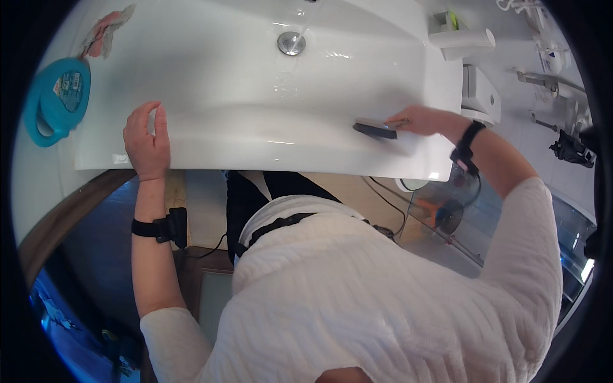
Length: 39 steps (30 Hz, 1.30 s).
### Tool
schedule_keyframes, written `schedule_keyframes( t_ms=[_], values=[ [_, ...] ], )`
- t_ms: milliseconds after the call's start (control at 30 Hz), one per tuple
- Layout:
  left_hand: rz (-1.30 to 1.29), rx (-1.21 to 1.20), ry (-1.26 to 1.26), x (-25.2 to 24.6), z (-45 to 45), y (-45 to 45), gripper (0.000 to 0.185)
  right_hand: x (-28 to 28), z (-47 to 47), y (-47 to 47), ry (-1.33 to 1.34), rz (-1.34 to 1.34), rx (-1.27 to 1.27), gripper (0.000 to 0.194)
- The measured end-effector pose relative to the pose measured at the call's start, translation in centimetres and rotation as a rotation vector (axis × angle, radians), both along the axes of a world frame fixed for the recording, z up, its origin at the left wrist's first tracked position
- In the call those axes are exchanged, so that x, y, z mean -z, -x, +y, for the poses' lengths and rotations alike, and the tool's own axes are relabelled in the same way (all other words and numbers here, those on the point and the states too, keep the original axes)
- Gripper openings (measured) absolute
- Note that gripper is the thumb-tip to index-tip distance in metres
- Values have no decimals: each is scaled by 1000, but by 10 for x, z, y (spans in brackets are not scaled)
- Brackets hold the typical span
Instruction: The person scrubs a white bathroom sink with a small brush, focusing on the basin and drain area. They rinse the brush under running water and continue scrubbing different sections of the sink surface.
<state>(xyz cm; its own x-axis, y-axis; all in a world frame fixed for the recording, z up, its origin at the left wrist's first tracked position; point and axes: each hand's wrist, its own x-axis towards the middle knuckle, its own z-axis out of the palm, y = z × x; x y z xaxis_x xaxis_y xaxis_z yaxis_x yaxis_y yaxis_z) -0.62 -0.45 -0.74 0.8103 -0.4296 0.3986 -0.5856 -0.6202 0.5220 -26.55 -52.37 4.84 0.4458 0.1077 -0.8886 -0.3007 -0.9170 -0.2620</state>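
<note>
In the head view my right hand grips the handle of a scrub brush with dark bristles, near the right part of the front side of a white sink basin. Over the basin's front left part is my left hand, with thumb and fingers apart and nothing held; whether it touches the rim cannot be told. A thin stream of water falls onto the round metal drain cap at the back, and wet patches shine around it.
A turquoise plastic bottle with a handle lies left of the basin, near a pink and grey patch. A white cylindrical container is at the back right corner. The toilet stands to the right, beside wall fittings.
</note>
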Motion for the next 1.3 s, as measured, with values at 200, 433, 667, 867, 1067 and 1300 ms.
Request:
schedule_keyframes(
  t_ms=[200,433,667,867,1067,1300],
  values=[
    [15,-6,28,2,2,-1,16,75,105,-117,-111,-286,-131,37],
    [-30,-4,-24,0,0,-1,16,85,136,-168,-85,-386,-308,36],
    [-12,1,8,0,1,-1,16,-9,32,-20,296,-136,-213,35],
    [-2,-12,23,4,3,-2,15,77,132,-149,-46,-340,-226,37],
    [-22,-6,-13,-1,2,1,15,109,154,-188,-192,-463,-297,36],
    [-29,-5,-19,-3,-1,1,15,4,25,-43,126,24,-153,40]
  ],
)
